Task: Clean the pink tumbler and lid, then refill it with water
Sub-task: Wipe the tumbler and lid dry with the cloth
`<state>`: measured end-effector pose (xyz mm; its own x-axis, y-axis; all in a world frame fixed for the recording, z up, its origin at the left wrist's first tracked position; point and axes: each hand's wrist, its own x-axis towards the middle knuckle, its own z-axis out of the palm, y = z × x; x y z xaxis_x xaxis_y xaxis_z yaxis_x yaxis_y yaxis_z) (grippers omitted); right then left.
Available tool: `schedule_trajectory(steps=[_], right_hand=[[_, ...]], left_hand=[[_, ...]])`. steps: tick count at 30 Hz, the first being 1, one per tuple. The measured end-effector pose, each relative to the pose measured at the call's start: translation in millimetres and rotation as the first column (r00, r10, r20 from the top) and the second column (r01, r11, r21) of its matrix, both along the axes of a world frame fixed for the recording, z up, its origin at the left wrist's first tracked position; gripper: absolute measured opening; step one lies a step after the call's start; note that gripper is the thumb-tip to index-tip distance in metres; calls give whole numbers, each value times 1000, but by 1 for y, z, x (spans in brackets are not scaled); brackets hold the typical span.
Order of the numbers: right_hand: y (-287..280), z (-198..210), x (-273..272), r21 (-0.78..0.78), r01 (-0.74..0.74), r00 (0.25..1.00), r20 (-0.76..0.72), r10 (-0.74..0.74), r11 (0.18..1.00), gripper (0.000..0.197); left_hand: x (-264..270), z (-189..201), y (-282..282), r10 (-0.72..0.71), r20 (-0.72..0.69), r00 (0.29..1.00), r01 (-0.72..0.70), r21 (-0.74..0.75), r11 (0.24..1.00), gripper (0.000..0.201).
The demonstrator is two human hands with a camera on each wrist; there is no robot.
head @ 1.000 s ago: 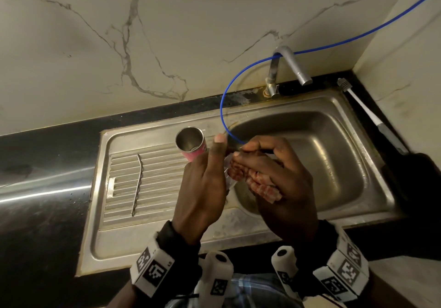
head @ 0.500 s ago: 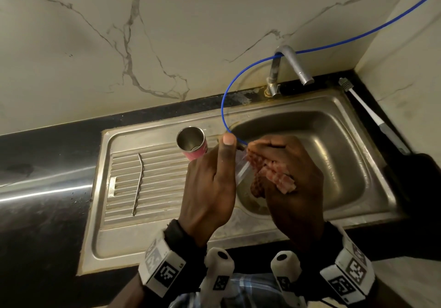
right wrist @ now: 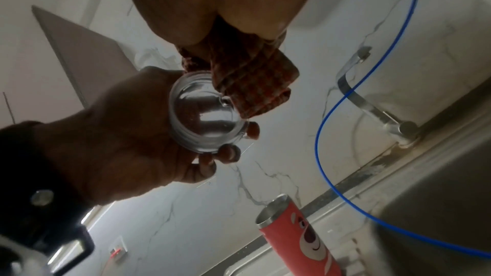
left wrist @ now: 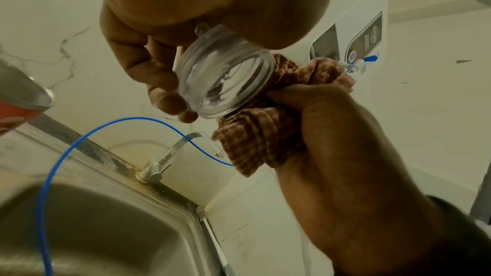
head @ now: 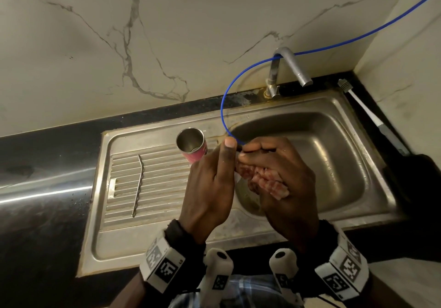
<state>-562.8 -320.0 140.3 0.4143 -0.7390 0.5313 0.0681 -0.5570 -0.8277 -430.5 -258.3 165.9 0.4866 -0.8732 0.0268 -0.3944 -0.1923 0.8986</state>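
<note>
Over the steel sink basin [head: 338, 155]: clear threaded plastic lid [left wrist: 226, 79], left hand [head: 210, 183] curled round its rim, open side toward the wrist cameras. Right hand [head: 284, 181] clenches a bunched pink checked cloth [left wrist: 255, 140] against the lid's edge. Lid-wiping step, by my reading. Next likely needs cloth worked inside the threads. Pink bear-print steel tumbler [right wrist: 297, 236] stands open on the drainboard [head: 155, 181], untouched.

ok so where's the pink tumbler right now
In the head view the pink tumbler stands upright and open on the sink's drainboard, left of the basin, just beyond the left hand.
</note>
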Motion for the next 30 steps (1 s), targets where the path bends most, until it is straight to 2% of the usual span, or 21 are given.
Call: schedule_trajectory(steps=[3, 5, 6, 8, 9, 11, 12, 14, 17, 19, 22, 25, 28, 29, 30], right_hand=[[-4, -2, -2, -63, -5, 998, -56, 2, 998, 18], [-2, -2, -3, -77, -64, 995, -80, 57, 995, 18], [1, -6, -3, -30, -113, 992, -68, 110, 993, 16], [8, -4, 0, 37, -167, 983, -67, 169, 985, 11], [11, -5, 1, 24, -169, 981, -97, 171, 985, 15], [13, -1, 0, 71, -190, 977, -89, 196, 979, 14], [12, 0, -1, 45, -165, 980, -102, 169, 985, 12], [5, -6, -3, -73, -80, 984, -164, 67, 994, 19], [-6, -10, -3, -98, -7, 983, -181, -11, 995, 21], [-5, -8, -4, -124, -15, 983, -183, -8, 992, 20], [8, 1, -3, -167, -53, 984, -178, 23, 985, 23], [8, 5, -6, -213, -95, 981, -188, 54, 972, 26], [-5, -9, -3, -126, -12, 981, -196, -13, 992, 26], [-8, -13, 1, -74, 0, 987, -159, -12, 997, 22], [-7, -14, 6, -40, -12, 995, -97, 8, 999, 19]], left_hand=[[3, -5, -1, -7, -133, 991, 14, 49, 999, 56], [4, -4, -2, -5, -245, 969, 22, 68, 997, 61], [4, -2, -3, 3, -286, 958, 19, 72, 997, 65], [2, 0, -3, 38, -339, 940, -13, 76, 997, 71], [2, 0, -3, 57, -353, 934, -32, 77, 996, 75], [0, 0, -1, 73, -327, 942, -50, 78, 996, 90], [-2, 0, 1, 75, -278, 958, -56, 74, 996, 100], [-3, -2, 3, 95, -159, 983, -93, 20, 995, 109], [-7, -4, 5, 132, -116, 984, -140, -58, 988, 93], [-6, -7, 6, 111, -89, 990, -117, -72, 990, 96], [-4, -9, 7, 82, 90, 993, -76, -74, 994, 87], [-3, -7, 7, 79, 51, 996, -74, -85, 994, 94], [-6, -4, 9, 93, -11, 996, -93, -130, 987, 107], [-6, -5, 9, 109, -9, 994, -109, -156, 982, 99], [-5, -6, 8, 133, 48, 990, -122, -183, 976, 81]])
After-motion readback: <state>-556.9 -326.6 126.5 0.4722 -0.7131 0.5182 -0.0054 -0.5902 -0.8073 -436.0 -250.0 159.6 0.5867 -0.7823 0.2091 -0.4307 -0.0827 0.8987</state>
